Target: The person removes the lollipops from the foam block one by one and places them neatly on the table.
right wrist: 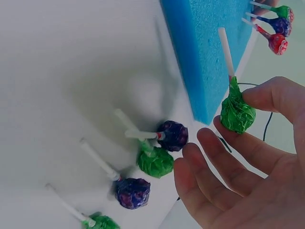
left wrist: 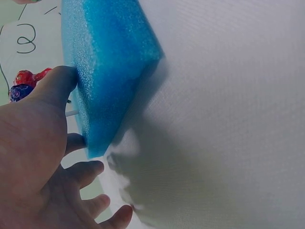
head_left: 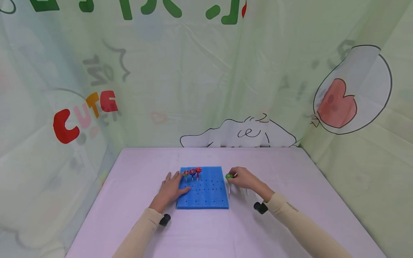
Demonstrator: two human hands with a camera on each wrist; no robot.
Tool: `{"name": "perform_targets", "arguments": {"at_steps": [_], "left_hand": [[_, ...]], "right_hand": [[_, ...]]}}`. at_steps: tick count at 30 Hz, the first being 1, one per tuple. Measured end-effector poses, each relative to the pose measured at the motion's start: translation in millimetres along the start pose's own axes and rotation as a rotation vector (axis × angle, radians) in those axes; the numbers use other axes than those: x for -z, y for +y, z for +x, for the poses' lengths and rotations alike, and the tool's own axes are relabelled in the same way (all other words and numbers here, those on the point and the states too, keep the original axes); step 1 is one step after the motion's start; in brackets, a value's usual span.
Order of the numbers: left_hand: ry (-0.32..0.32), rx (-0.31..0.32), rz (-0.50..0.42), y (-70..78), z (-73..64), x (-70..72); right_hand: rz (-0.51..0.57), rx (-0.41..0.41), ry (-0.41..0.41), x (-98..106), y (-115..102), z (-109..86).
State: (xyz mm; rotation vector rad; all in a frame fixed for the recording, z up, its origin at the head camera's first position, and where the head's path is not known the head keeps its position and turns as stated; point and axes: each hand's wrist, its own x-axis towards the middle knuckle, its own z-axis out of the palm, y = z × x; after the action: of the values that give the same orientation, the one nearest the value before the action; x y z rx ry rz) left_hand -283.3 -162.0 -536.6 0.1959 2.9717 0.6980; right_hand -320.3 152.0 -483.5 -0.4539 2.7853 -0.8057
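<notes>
A blue foam board (head_left: 203, 190) with rows of small holes lies in the middle of the pink table. Three lollipops stand in its back row: a green one (head_left: 186, 173), a purple one (head_left: 192, 172) and a red one (head_left: 198, 170). My left hand (head_left: 171, 189) lies flat on the board's left edge, its thumb (left wrist: 57, 86) pressing the foam (left wrist: 109, 62). Just right of the board, my right hand (head_left: 243, 179) pinches a green lollipop (right wrist: 237, 112) by its wrapped head, stick (right wrist: 225, 47) pointing away from the palm.
Several loose lollipops lie on the table under my right hand, among them a purple one (right wrist: 172, 135), a green one (right wrist: 156, 162) and another purple one (right wrist: 132, 192). A printed curtain (head_left: 206, 89) closes off the table's back and sides.
</notes>
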Motion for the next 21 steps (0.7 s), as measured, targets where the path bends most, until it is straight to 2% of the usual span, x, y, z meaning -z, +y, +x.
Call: {"name": "perform_targets", "arguments": {"at_steps": [14, 21], "left_hand": [[0.010, -0.003, 0.001, -0.7, -1.4, -0.8], [0.007, -0.001, 0.003, -0.8, -0.5, -1.7]], "right_hand": [[0.001, -0.050, -0.011, 14.7, 13.1, -2.8], [-0.017, -0.052, -0.006, 20.7, 17.6, -10.7]]}}
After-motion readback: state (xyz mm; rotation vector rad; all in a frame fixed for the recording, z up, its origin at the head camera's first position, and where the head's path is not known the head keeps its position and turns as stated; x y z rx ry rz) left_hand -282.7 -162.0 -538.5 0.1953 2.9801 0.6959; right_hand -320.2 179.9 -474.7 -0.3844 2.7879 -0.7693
